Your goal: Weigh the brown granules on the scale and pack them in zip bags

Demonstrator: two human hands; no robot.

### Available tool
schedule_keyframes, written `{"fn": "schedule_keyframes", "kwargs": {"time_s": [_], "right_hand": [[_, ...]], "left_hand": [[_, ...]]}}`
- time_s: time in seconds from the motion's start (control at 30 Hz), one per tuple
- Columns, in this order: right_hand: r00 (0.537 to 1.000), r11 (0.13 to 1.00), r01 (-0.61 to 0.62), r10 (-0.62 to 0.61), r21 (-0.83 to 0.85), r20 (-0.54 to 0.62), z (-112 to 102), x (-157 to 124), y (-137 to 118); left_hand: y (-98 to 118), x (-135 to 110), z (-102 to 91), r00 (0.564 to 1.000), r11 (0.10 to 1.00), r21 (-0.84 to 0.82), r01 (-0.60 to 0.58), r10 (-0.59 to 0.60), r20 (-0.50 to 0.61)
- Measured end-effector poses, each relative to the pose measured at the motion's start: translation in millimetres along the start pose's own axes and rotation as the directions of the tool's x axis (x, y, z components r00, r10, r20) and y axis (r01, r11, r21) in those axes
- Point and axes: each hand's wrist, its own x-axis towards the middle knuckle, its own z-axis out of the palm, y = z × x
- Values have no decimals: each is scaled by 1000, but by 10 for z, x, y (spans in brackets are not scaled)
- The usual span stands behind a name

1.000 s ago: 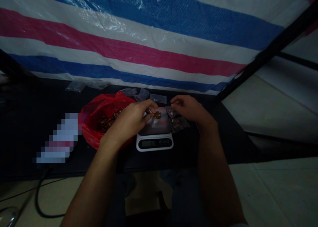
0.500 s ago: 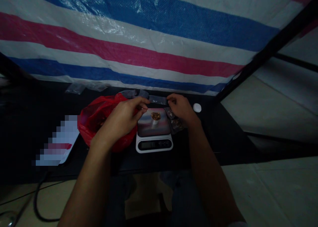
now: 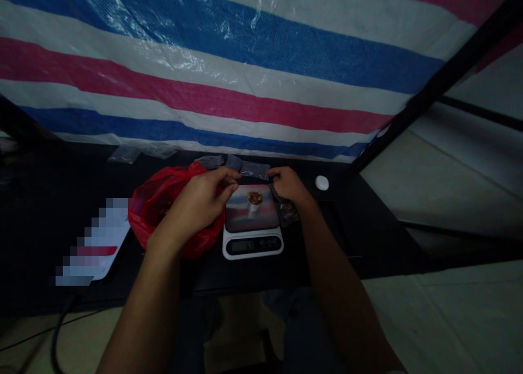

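Observation:
On the steel platform of a white digital scale [image 3: 253, 246] stands a small white cup [image 3: 254, 206] heaped with brown, dried-looking pieces [image 3: 255, 197]. My left hand [image 3: 208, 194] hovers between a red plastic bag [image 3: 196, 243] and the scale's far left corner, thumb and fingers apart, with nothing seen in them. Behind the scale, my right hand [image 3: 286, 182] has its fingers closed at the right end of a small clear plastic bag [image 3: 255, 170]; the exact grip is partly hidden. Small filled clear bags [image 3: 289, 212] lie beside the scale, partly under my right wrist.
A round-cornered white object [image 3: 322, 182] lies to the right on the black table [image 3: 368, 227]. More clear bags [image 3: 125, 154] lie along the back by the striped sheet [image 3: 229, 104]. At left is a blurred-out white panel [image 3: 116, 237] with a cable by it.
The view has tilted up slightly. Both hands have shifted a little left, and the small clear bag behind the scale slightly with them. Cup and scale stay in place.

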Motion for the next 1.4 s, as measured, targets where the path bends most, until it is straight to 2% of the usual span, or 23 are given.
{"fn": "schedule_keyframes", "kwargs": {"time_s": [0.07, 0.13, 0.2, 0.27, 0.37, 0.53, 0.7, 0.83, 0.9, 0.97, 1.13, 1.27, 1.4], "right_hand": [[997, 999, -40, 41, 16, -65, -55, -23, -86], [991, 997, -43, 50, 57, -126, -164, -79, -212], [983, 990, 24, 2, 139, -185, -300, -172, -381], [973, 973, 143, -106, 179, -203, -425, -293, -587], [943, 923, 319, -286, 214, -172, -525, -479, -906], [908, 863, 415, -414, 289, -66, -486, -633, -1203], [931, 880, 349, -366, 321, -10, -501, -614, -1098], [951, 929, 296, -308, 222, 19, -548, -576, -803], [963, 955, 231, -251, 187, 92, -538, -554, -655], [964, 972, 160, -191, 173, 183, -505, -531, -550], [945, 985, 68, -114, 156, 307, -401, -491, -502], [933, 981, 72, -130, 181, 334, -353, -470, -520], [937, 975, 90, -152, 203, 314, -349, -467, -538]], "left_hand": [[0, -1, -8, 1000, 1000, 1, -9, 9, -13], [16, -5, -18, 996, 998, 32, -52, 55, -75], [53, -13, -26, 975, 987, 100, -122, 138, -174], [102, -26, -33, 942, 969, 171, -180, 220, -253], [157, -48, -45, 928, 956, 212, -204, 258, -270], [160, -69, -92, 952, 970, 141, -196, 223, -211], [94, -88, -139, 970, 984, 72, -163, 173, -171], [-18, -97, -109, 996, 992, 91, -90, 88, 25], [-57, -86, -71, 993, 992, 117, -55, 41, 113], [-67, -66, -30, 988, 990, 134, -32, 11, 154], [-31, -24, 39, 985, 987, 159, -29, 1, 174], [-24, -17, 56, 986, 983, 183, -27, -4, 165], [-28, -16, 71, 986, 980, 198, -25, -8, 166]]}}
